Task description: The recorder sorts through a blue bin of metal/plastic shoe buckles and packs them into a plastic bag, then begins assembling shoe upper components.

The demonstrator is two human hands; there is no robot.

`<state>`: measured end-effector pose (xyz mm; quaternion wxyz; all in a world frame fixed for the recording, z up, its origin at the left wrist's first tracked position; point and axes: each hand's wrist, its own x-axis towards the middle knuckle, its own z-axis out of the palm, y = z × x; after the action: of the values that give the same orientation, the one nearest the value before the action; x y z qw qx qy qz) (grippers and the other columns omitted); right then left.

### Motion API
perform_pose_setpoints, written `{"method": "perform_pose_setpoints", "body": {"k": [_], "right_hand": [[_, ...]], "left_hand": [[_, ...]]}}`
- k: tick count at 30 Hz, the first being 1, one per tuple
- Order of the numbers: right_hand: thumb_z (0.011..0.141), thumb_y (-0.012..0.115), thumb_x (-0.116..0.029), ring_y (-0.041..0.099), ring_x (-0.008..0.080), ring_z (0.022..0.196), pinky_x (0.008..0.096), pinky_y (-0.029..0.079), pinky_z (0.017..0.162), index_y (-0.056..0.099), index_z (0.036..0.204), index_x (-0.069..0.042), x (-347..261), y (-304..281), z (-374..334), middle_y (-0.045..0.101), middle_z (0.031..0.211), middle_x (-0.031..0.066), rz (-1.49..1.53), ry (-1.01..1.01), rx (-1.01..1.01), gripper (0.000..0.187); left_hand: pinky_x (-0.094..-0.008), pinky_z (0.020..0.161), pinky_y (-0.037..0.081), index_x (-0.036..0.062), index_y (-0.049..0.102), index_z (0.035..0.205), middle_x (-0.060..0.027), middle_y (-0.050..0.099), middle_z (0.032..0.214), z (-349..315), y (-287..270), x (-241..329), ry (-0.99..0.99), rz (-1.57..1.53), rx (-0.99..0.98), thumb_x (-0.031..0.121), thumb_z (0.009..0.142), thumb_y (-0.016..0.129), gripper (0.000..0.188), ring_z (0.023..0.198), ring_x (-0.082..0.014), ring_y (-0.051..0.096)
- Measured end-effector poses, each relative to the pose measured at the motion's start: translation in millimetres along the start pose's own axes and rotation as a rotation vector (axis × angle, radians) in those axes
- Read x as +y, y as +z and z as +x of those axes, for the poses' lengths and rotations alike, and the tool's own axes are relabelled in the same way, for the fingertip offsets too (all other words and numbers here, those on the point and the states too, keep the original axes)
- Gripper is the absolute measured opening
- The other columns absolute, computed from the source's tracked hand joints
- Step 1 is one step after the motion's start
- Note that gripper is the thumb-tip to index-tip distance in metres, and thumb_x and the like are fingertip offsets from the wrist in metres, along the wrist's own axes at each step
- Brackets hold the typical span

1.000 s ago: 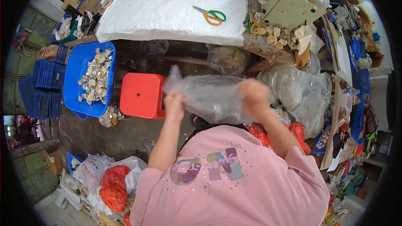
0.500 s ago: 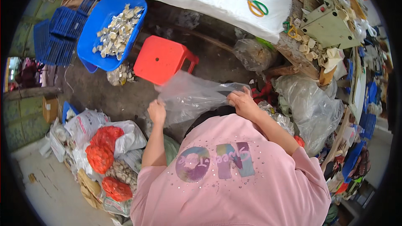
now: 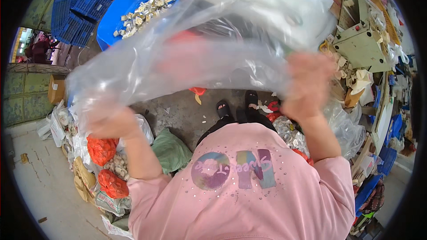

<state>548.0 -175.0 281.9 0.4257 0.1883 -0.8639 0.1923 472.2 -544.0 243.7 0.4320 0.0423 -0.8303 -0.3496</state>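
Note:
A large clear plastic bag is stretched out in the air in front of me, spread between my two hands and smeared by motion. My left hand grips its left end, beside the heap of sacks. At its right end my right hand is raised and closed on the plastic, the fingers blurred. Through the film the red stool shows only as a hazy patch. The white cloth-covered table lies beyond, partly veiled by the bag.
A blue tub of small pale pieces stands far left, near blue baskets. Red bags and a green sack crowd the left floor. A green metal machine box and more clear plastic are on the right.
Both hands have risen and moved wide apart. The plastic bag, bunched low before, now billows upward and across, covering the stool and part of the table.

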Motion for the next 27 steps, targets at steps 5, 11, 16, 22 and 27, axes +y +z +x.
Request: {"method": "perform_pose_setpoints", "body": {"k": [5, 11, 16, 22, 27], "right_hand": [[0.067, 0.061, -0.008, 0.054, 0.0268, 0.104, 0.0673, 0.011, 0.100, 0.063, 0.084, -0.013, 37, 48, -172, 0.063, 0.076, 0.0064, -0.200, 0.381, -1.298, 0.018], [0.069, 0.059, -0.008, 0.035, 0.0404, 0.125, 0.0636, 0.014, 0.100, 0.063, 0.088, -0.012, 20, 36, -195, 0.042, 0.134, 0.0156, -0.168, 0.485, -1.065, 0.020], [0.071, 0.058, -0.009, 0.033, 0.0402, 0.125, 0.0593, 0.020, 0.098, 0.061, 0.093, -0.014, 30, 9, -221, 0.039, 0.136, 0.0153, -0.161, 0.694, -0.949, 0.023], [0.069, 0.061, -0.013, 0.035, 0.0356, 0.123, 0.0546, 0.024, 0.096, 0.062, 0.092, -0.013, 9, -44, -264, 0.044, 0.131, 0.0125, -0.263, 0.920, -0.796, 0.023], [0.072, 0.061, -0.013, 0.033, 0.0341, 0.124, 0.0516, 0.027, 0.094, 0.062, 0.089, -0.012, -3, -82, -302, 0.041, 0.133, 0.0119, -0.218, 1.127, -0.667, 0.017]], "left_hand": [[-0.0469, 0.072, 0.048, 0.0034, 0.066, 0.077, -0.0219, 0.063, 0.081, -197, 0, -71, -0.228, 0.338, -1.387, 0.021, 0.080, 0.048, 0.025, 0.076, -0.0392, 0.061], [-0.0450, 0.068, 0.044, -0.0008, 0.062, 0.077, -0.0202, 0.061, 0.081, -210, 9, -46, -0.298, 0.104, -1.274, 0.018, 0.083, 0.051, 0.022, 0.078, -0.0379, 0.059], [-0.0380, 0.073, 0.045, -0.0049, 0.061, 0.082, -0.0169, 0.059, 0.088, -184, 50, -23, -0.057, -0.087, -1.144, 0.013, 0.084, 0.051, 0.021, 0.080, -0.0312, 0.057], [-0.0290, 0.063, 0.046, -0.0046, 0.060, 0.084, -0.0093, 0.060, 0.087, -193, 103, -1, -0.363, -0.314, -1.340, 0.009, 0.085, 0.047, 0.019, 0.071, -0.0160, 0.055], [-0.0227, 0.062, 0.043, -0.0009, 0.056, 0.076, -0.0022, 0.059, 0.084, -215, 147, 44, -0.472, -0.360, -1.494, 0.007, 0.086, 0.047, 0.016, 0.072, -0.0081, 0.052]]}}
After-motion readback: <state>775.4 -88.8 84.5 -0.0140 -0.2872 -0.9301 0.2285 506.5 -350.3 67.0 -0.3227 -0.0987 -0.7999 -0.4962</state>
